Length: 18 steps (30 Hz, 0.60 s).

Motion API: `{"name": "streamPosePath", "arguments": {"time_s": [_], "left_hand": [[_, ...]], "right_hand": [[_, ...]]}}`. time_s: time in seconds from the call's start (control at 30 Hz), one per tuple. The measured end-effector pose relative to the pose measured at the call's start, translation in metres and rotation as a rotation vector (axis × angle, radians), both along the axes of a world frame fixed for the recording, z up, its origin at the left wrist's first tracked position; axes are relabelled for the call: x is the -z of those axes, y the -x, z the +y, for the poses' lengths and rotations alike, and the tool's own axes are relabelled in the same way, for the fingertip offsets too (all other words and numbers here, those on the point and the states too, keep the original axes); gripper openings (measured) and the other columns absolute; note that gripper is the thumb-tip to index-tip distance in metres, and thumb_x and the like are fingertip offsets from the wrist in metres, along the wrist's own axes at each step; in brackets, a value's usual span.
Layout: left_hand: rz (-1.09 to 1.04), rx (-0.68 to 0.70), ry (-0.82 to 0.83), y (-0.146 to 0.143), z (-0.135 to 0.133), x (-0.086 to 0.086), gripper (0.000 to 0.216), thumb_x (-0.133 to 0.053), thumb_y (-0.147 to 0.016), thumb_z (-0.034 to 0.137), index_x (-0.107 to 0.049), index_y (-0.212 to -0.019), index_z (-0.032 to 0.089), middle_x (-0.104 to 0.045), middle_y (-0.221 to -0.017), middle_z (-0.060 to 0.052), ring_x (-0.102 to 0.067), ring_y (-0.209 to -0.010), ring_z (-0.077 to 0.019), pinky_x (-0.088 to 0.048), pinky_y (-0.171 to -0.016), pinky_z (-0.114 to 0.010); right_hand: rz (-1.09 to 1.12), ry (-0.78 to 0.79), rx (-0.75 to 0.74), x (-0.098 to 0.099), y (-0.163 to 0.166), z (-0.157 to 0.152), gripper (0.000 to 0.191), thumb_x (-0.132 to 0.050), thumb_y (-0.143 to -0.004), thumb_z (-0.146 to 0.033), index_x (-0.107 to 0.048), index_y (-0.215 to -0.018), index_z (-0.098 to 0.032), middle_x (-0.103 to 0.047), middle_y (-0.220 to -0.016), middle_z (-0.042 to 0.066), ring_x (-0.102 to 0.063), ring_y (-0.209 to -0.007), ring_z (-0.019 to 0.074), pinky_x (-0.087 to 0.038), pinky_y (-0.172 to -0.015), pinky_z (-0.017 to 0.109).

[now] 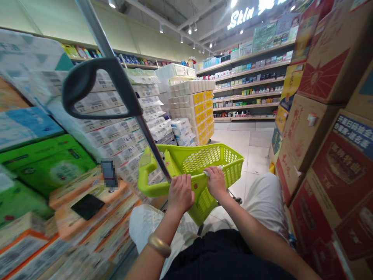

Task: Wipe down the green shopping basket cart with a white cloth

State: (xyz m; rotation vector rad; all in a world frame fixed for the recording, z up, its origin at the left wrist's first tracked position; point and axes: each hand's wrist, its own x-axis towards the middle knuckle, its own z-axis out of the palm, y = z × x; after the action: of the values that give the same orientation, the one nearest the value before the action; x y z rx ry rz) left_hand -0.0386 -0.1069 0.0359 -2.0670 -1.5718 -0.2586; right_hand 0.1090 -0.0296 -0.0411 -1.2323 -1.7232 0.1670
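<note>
A lime-green plastic shopping basket on wheels stands tilted on the aisle floor in front of my knees. My left hand is closed over its near rim, beside the grey pull rod that runs up to a black loop handle. My right hand is closed on the same rim a little to the right, with something white pinched at its fingertips. A gold bangle sits on my left wrist.
Stacked tissue and paper packs crowd the left side, with a black phone lying on an orange pack. Brown and red cartons tower on the right. The tiled aisle runs ahead to shelves of bottles.
</note>
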Motion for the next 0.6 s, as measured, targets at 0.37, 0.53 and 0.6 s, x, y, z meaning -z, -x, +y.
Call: {"name": "streamPosePath", "arguments": {"time_s": [0.37, 0.53, 0.6], "left_hand": [[-0.002, 0.006, 0.002, 0.002, 0.000, 0.001, 0.047, -0.054, -0.069, 0.020, -0.055, -0.115, 0.011, -0.059, -0.095, -0.012, -0.051, -0.092, -0.0281, -0.035, -0.091, -0.042], [-0.012, 0.006, -0.001, 0.003, 0.001, 0.002, 0.048, -0.054, -0.069, 0.020, -0.054, -0.116, 0.012, -0.059, -0.098, -0.013, -0.051, -0.094, -0.0288, -0.034, -0.093, -0.043], [-0.009, 0.007, 0.003, 0.003, 0.001, 0.002, 0.049, -0.054, -0.069, 0.020, -0.054, -0.117, 0.013, -0.059, -0.098, -0.012, -0.051, -0.095, -0.0288, -0.034, -0.093, -0.044]], "right_hand": [[-0.045, -0.036, -0.160, -0.006, 0.010, -0.008, 0.041, -0.046, -0.078, -0.003, -0.064, -0.108, -0.025, -0.061, -0.111, 0.005, -0.048, -0.108, 0.0210, -0.033, -0.102, 0.037], [0.023, 0.003, 0.004, 0.001, -0.003, 0.004, 0.034, -0.045, -0.079, -0.004, -0.066, -0.100, -0.022, -0.061, -0.107, 0.007, -0.048, -0.106, 0.0233, -0.033, -0.101, 0.040], [0.031, 0.010, -0.008, -0.002, 0.005, 0.000, 0.033, -0.046, -0.079, -0.004, -0.066, -0.098, -0.021, -0.060, -0.106, 0.008, -0.048, -0.105, 0.0233, -0.033, -0.100, 0.040]]}}
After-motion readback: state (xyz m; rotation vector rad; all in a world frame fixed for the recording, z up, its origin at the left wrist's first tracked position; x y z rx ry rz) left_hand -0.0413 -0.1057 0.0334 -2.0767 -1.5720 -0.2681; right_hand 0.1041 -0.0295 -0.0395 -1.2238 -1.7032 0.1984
